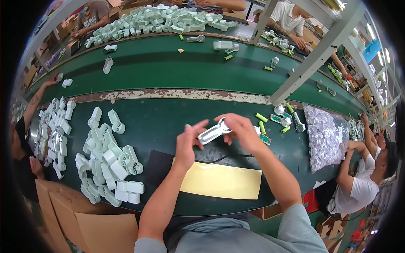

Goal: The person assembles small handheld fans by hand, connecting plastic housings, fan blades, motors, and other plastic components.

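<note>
Above the bench in front of me, a shiny pale fan housing half (213,131) with a round ring end is tilted, its ring up to the right. My right hand (237,128) grips it at the ring, the fingers closed around it. At the handle end, my left hand (187,142) has its fingers apart, the index finger stretched out; whether it touches the housing is hard to tell. Below my hands lies a yellow sheet (221,180), partly over a black mat (159,168). Right of my right hand are green batteries (261,127) and small circuit boards (276,119).
Pale green fan housings (107,154) are heaped at my left. A clear bag of white parts (322,139) stands at the right. Beyond a worn ledge (168,93) runs a green conveyor belt (156,63). A grey post (316,55) crosses it. Co-workers sit on both sides; a cardboard box (105,232) is lower left.
</note>
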Demonstrator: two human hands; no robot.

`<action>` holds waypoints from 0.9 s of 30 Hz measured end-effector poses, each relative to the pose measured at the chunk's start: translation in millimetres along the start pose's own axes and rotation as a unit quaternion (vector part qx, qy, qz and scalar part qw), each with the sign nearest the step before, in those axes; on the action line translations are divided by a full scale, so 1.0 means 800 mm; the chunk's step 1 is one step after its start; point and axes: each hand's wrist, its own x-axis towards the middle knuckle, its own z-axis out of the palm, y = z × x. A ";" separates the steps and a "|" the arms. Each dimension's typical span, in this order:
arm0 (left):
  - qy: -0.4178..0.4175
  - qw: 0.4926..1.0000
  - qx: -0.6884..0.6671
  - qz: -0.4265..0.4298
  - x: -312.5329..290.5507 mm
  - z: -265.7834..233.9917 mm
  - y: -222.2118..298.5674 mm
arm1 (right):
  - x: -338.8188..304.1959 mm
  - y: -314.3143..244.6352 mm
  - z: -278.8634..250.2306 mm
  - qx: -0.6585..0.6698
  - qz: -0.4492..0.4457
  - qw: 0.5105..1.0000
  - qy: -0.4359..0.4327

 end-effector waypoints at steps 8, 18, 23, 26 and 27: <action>0.188 0.980 -0.031 0.060 0.011 -0.035 -0.004 | -0.015 -0.002 0.019 -0.108 -0.001 0.994 -0.019; 0.083 0.996 -0.019 0.019 0.020 -0.037 0.000 | -0.011 0.036 0.015 -0.156 0.003 0.988 0.006; -0.147 0.982 -0.024 -0.117 0.007 -0.023 0.012 | -0.029 0.026 0.027 -0.098 -0.026 0.993 0.067; -0.252 0.948 0.017 -0.192 -0.003 -0.011 0.017 | -0.032 0.043 0.021 -0.117 -0.083 0.981 0.129; -0.252 0.947 0.012 -0.198 -0.005 -0.012 0.016 | -0.033 0.043 0.020 -0.096 -0.055 0.985 0.129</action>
